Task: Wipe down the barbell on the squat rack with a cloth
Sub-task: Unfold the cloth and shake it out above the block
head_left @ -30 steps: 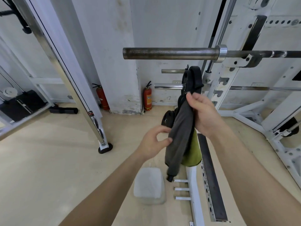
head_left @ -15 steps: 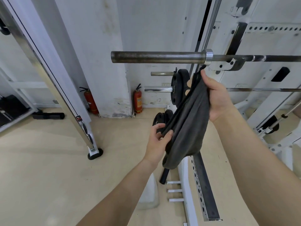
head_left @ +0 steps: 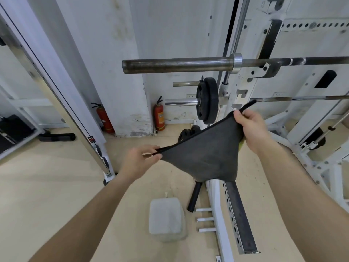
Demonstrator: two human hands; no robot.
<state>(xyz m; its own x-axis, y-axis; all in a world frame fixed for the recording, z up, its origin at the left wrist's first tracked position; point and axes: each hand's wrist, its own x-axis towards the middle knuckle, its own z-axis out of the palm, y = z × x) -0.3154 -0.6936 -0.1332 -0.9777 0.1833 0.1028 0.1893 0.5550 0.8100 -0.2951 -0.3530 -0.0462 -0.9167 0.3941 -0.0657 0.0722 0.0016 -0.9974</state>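
Note:
The barbell (head_left: pixel 177 64) lies across the white squat rack (head_left: pixel 243 86), its dull steel sleeve sticking out to the left, bare of plates. Below it I hold a dark grey cloth (head_left: pixel 205 154) stretched out between both hands. My left hand (head_left: pixel 140 160) pinches one corner at the lower left. My right hand (head_left: pixel 252 125) grips the opposite corner, higher and to the right. The cloth hangs in a slack triangle, well under the barbell and apart from it.
A black weight plate (head_left: pixel 207 100) sits on a lower chrome peg of the rack. Two red fire extinguishers (head_left: pixel 159 115) stand by the wall column. A grey block (head_left: pixel 166 219) and a black roller (head_left: pixel 194 196) lie on the floor. A slanted chrome upright (head_left: pixel 56 87) stands at left.
The bunched cloth has been pulled apart: my left hand moved left and down, my right hand stayed up right, and the cloth now spreads flat between them.

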